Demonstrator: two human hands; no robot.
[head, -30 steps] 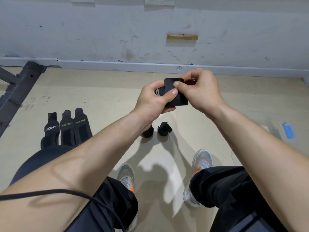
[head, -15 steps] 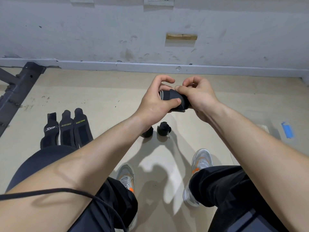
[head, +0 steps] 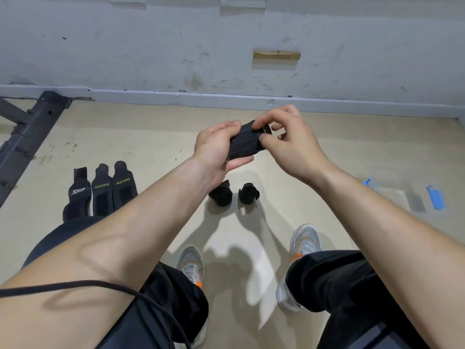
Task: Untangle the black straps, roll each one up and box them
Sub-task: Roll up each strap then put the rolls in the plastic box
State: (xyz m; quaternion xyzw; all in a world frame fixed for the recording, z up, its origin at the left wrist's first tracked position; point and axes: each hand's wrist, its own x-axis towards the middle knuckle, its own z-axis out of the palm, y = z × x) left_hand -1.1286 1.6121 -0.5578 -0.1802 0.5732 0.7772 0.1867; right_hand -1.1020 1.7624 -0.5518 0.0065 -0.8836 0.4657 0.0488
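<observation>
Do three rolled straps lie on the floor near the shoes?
No, only the left rolled strap and the right rolled strap lie there; the held strap is above them.

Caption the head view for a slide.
Left hand and right hand grip part-rolled black strap above two rolled straps; three flat straps left, clear box right.

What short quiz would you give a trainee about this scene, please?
1. True or false: the left hand and the right hand both hold the same black strap.
2. How many rolled straps lie on the floor below the hands? A) one B) two C) four
3. Fill in: the three flat straps lie on the person's ____ side.
Key: 1 true; 2 B; 3 left.
</observation>
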